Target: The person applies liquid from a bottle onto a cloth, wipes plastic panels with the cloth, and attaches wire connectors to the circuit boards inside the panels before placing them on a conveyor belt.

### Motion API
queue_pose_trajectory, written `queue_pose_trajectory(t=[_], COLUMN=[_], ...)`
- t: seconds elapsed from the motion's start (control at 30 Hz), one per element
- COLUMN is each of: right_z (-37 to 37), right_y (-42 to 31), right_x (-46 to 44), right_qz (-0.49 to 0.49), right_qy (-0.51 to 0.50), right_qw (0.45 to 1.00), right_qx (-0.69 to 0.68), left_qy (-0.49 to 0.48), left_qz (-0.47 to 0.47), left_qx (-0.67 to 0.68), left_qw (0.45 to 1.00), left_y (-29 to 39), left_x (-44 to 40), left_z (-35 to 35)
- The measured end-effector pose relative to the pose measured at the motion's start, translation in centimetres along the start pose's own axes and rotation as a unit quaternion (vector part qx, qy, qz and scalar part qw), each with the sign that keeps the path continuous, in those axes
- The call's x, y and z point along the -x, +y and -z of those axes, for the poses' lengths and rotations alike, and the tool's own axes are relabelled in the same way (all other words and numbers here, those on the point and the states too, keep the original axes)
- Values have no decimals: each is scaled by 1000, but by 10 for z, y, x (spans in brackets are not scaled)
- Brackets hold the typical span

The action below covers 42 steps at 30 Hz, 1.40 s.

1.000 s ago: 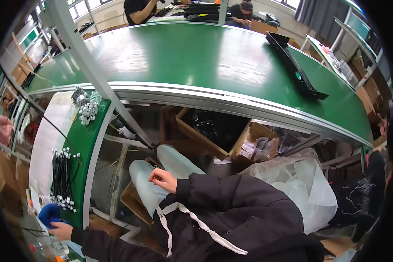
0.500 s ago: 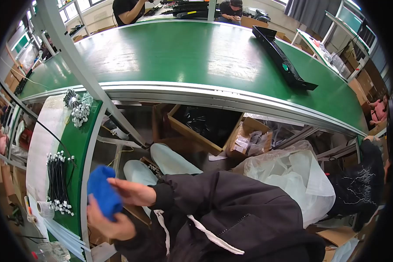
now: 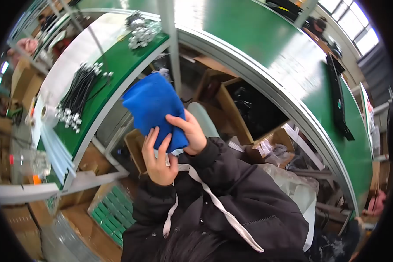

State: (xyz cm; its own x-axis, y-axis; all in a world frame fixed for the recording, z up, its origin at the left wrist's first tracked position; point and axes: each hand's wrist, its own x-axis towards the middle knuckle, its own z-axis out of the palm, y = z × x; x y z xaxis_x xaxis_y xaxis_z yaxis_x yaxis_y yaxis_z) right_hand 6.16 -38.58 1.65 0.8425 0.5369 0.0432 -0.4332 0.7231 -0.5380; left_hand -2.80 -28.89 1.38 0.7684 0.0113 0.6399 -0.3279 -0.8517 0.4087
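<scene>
In front of the dark jacket [image 3: 257, 196], 2 half-open hands [image 3: 162, 168] grasp a blue cloth [image 3: 153, 100].

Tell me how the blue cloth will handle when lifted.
The blue cloth will probably flop and fold, given its wavy edge and creases. Its surface looks matte, so it likely won't slip easily.

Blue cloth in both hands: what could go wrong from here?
1. The blue cloth is soft and flops past the left hand and right hand; it might slip and drop.
2. A wide swing left could knock the loose cable bundle on the green side table.
3. The pale strips reach that table's edge; a sleeve might catch them.
</scene>
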Motion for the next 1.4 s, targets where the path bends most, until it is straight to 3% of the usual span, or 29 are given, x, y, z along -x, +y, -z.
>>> queue_pose_trajectory(t=[0.1, 0.2, 0.27, 0.33, 0.4, 0.53, 0.67, 0.77, 0.83, 0.87, 0.9, 0.93, 0.97, 1.0, 1.07, 1.17, 1.27, 1.3, 1.4], right_z=[-2, 5, 10, 12, 16, 22, 24, 49, 50, 60, 55, 60, 64, 68, 68, 72, 70, 74, 75], right_y=[5, 13, 18, 21, 21, 26, 27, 43, 37, 43, 30, 28, 25, 25, 18, 20, 17, 21, 22], right_x=[1, -2, -4, -5, -8, -13, -11, -13, -19, -23, -20, -20, -19, -19, -16, -15, -7, -8, -3], right_qz=[-24, -74, -97, -113, -117, -97, -122, -118, -108, -75, -67, -54, -67, -77, -88, -61, -62, -61, -68], right_qy=[1, 1, -5, -15, -13, -23, -45, -29, -63, -48, -79, -66, -59, -23, -46, -39, -22, -26, -38], right_qw=[1000, 997, 995, 993, 991, 992, 986, 973, 980, 978, 976, 974, 971, 965, 965, 960, 956, 952, 953], right_qx=[-3, -8, -7, 17, 59, 82, 107, 194, 155, 189, 192, 208, 221, 249, 242, 271, 287, 298, 293], left_qy=[139, 165, 99, 70, 92, 84, 54, -9, 8, 22, 10, 68, 88, 85, 95, 83, 4, -10, -26], left_qz=[114, 277, 311, 330, 411, 407, 433, 388, 410, 478, 437, 447, 466, 457, 459, 493, 443, 444, 476], left_qx=[252, 514, 583, 605, 589, 555, 719, 779, 750, 725, 756, 731, 731, 694, 663, 695, 714, 680, 660], left_qw=[951, 795, 744, 722, 690, 720, 541, 492, 519, 495, 487, 511, 491, 549, 584, 517, 542, 584, 581], left_y=[-17, -36, -53, -58, -61, -70, -92, -98, -97, -81, -86, -104, -117, -105, -91, -78, -85, -91, -105], left_x=[15, 18, 26, 30, 30, 34, 63, 75, 67, 51, 49, 59, 66, 59, 51, 45, 56, 60, 69], left_z=[-5, -7, -4, -3, -2, 3, -7, -26, -34, -26, -29, -42, -48, -42, -39, -36, -41, -46, -58])
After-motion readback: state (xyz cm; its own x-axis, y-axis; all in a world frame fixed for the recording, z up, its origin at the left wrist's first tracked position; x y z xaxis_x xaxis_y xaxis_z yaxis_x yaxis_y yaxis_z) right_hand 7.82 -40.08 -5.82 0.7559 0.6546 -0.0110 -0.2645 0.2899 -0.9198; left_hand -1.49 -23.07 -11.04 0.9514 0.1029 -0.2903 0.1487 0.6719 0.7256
